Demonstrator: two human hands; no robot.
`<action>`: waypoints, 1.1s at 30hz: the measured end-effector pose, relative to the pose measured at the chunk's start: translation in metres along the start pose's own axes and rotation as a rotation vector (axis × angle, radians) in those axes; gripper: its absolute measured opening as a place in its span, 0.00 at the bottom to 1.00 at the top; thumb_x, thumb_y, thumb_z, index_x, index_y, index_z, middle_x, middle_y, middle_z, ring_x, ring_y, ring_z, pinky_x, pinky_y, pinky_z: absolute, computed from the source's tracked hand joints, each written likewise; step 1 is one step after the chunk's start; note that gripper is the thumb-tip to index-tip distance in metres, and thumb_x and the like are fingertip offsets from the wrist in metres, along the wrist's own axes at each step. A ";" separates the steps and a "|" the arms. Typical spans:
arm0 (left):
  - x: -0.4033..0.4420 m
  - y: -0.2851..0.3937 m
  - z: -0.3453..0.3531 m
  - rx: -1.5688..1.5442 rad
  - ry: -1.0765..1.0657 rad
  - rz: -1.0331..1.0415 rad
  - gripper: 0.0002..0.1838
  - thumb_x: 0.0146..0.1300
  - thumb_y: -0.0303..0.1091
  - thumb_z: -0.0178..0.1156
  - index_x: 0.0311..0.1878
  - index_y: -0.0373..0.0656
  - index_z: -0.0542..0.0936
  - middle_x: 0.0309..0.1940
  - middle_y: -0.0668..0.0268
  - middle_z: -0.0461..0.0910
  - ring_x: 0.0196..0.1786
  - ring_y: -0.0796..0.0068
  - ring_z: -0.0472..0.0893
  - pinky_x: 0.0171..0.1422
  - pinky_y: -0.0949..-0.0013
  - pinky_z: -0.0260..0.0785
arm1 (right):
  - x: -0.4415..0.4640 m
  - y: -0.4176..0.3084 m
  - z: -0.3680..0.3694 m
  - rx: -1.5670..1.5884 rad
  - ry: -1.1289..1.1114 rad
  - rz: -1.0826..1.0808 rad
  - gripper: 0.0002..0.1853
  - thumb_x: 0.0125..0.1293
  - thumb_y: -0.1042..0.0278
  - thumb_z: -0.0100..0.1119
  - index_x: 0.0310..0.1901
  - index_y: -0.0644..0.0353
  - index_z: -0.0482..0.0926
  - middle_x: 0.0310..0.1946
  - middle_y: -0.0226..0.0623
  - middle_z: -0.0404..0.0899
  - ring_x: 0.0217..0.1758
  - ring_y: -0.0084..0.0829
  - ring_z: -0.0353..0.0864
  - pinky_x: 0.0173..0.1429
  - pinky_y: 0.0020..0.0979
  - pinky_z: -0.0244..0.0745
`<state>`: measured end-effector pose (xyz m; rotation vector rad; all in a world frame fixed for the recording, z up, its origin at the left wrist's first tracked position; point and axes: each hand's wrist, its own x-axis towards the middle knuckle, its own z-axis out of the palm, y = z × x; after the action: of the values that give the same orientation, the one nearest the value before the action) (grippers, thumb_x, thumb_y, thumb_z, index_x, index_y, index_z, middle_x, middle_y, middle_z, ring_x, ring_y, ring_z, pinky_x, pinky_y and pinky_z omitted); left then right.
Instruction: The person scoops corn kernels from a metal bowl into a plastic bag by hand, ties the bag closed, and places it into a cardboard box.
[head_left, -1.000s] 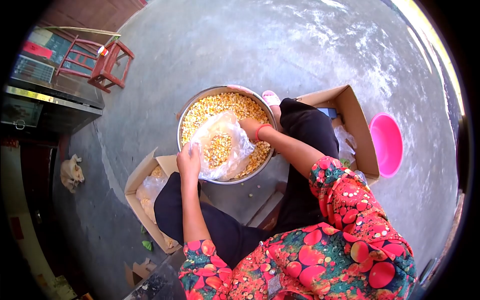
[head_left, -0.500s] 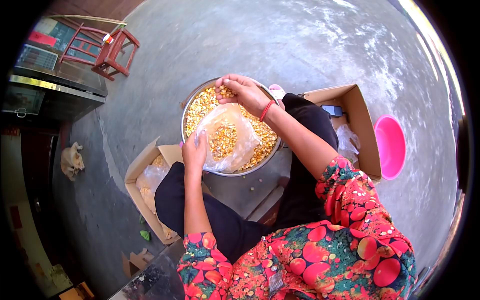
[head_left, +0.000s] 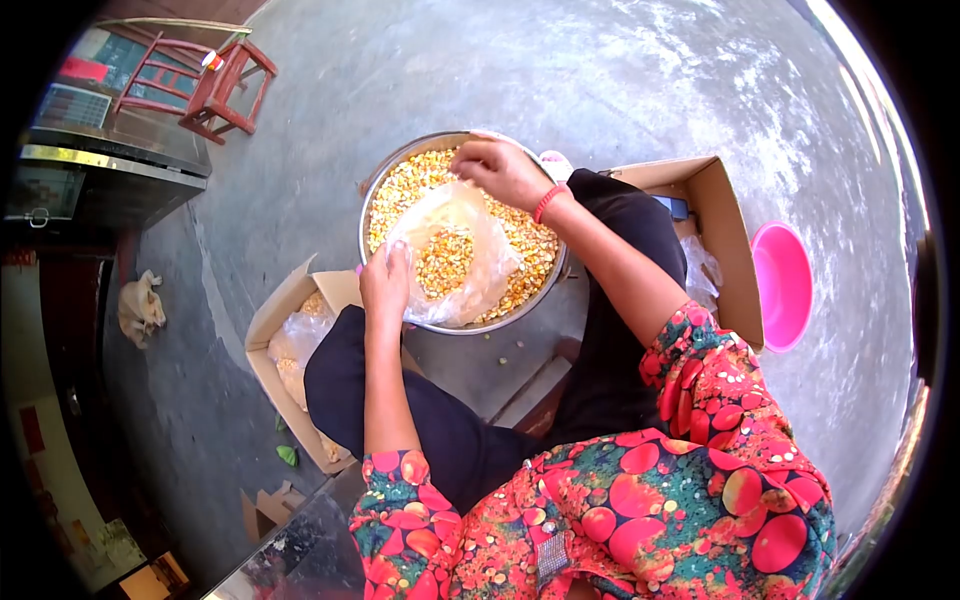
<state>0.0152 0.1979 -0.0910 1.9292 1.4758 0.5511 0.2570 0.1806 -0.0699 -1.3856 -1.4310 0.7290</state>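
Observation:
A round metal basin of yellow corn kernels (head_left: 405, 197) stands on the floor in front of me. My left hand (head_left: 386, 280) grips the edge of a clear plastic bag (head_left: 489, 262) at the basin's near left side. The bag lies open over the corn, with kernels inside it. Above the far part of the basin is my right hand (head_left: 500, 170), a red band on its wrist. Its fingers are curled together and point down to the left; what they hold, if anything, is hidden.
On the left, a cardboard box (head_left: 264, 330) holds bagged corn. Another box (head_left: 735, 250) on the right contains a phone and plastic bags, beside a pink basin (head_left: 783, 287). A red wooden chair (head_left: 215, 97) and an animal (head_left: 140, 308) are farther left.
My right hand has come up out of the corn to above the basin, and its fingers have since turned downward. My left hand still holds the bag's edge.

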 end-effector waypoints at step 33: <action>0.003 -0.003 0.002 0.035 0.014 0.013 0.18 0.62 0.42 0.50 0.41 0.35 0.78 0.29 0.46 0.78 0.35 0.49 0.79 0.42 0.56 0.69 | -0.001 -0.026 0.004 0.837 -0.142 0.289 0.11 0.70 0.63 0.44 0.40 0.60 0.74 0.36 0.29 0.75 0.36 0.20 0.77 0.44 0.24 0.77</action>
<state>0.0152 0.2008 -0.0952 1.9669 1.4917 0.5496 0.2435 0.1764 -0.0476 -0.8800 -0.8458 1.4340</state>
